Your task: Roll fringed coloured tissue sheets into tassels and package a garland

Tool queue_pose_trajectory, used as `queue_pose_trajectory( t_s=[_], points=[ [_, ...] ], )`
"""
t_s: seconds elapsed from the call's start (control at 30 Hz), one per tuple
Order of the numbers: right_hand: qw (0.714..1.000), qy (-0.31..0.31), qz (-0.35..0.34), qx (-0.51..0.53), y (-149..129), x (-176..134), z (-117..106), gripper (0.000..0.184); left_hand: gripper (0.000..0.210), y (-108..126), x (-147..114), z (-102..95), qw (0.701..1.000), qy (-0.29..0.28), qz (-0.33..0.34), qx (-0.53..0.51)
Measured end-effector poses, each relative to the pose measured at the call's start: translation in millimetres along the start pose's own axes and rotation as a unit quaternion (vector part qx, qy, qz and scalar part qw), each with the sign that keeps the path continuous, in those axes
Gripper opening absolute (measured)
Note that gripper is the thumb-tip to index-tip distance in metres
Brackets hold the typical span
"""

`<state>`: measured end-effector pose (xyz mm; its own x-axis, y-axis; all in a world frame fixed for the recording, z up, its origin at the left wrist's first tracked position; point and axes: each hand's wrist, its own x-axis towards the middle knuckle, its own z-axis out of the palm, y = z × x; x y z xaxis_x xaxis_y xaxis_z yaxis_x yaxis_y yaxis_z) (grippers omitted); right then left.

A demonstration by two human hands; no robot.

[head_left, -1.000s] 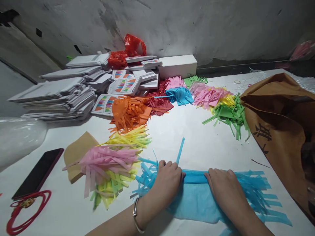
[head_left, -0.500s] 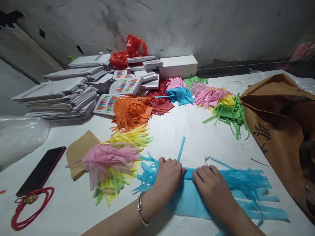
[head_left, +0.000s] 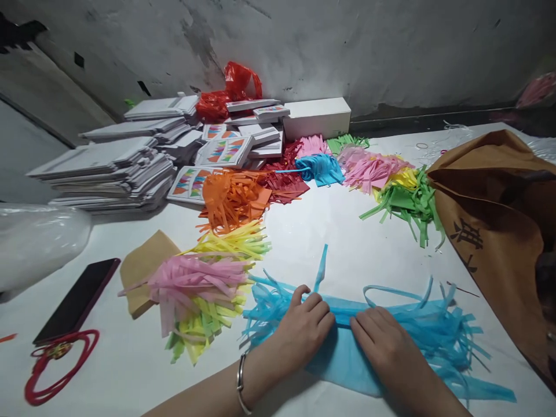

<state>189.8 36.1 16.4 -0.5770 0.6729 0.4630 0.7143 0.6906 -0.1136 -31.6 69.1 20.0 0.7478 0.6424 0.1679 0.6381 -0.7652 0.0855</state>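
A sheet of blue tissue paper (head_left: 347, 362) with fringed ends lies across the white table in front of me. Its middle has a narrow fold or roll, and loose strips spread to both sides. My left hand (head_left: 302, 327), a silver bangle at its wrist, curls its fingers over the fold. Just to the right, my right hand (head_left: 386, 341) grips the same fold, its fingertips partly hidden underneath. A single blue strip (head_left: 321, 267) points away from me beyond my left hand.
Pink tissue fringe (head_left: 197, 278), orange fringe (head_left: 232, 200) and green fringe (head_left: 410, 202) lie around. A phone (head_left: 77, 301) with a red cord is on the left, stacks of white cards (head_left: 108, 168) stand behind, and a brown bag (head_left: 490, 202) is at right.
Both hands have come slightly nearer to me along with the fold. More blue paper shows beyond it, and the fringe on the right has shifted. My left index finger is now raised.
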Motion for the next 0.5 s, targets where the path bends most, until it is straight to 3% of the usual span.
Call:
queue_pose_trajectory(
  t_s=[0.13,0.3,0.5],
  points=[
    [0.998,0.006,0.069,-0.006,10.9,-20.1,1.7,0.026,0.013,3.0,-1.0,1.9,0.998,0.002,-0.066,-0.022],
    [0.983,-0.054,0.158,-0.081,14.5,-10.6,9.0,0.025,0.014,8.3,15.8,-9.7,0.981,-0.058,-0.182,-0.012],
    [0.974,-0.058,0.185,-0.115,7.7,5.0,0.9,0.019,0.011,6.4,22.5,-18.0,0.978,-0.079,-0.190,-0.012]
  ],
)
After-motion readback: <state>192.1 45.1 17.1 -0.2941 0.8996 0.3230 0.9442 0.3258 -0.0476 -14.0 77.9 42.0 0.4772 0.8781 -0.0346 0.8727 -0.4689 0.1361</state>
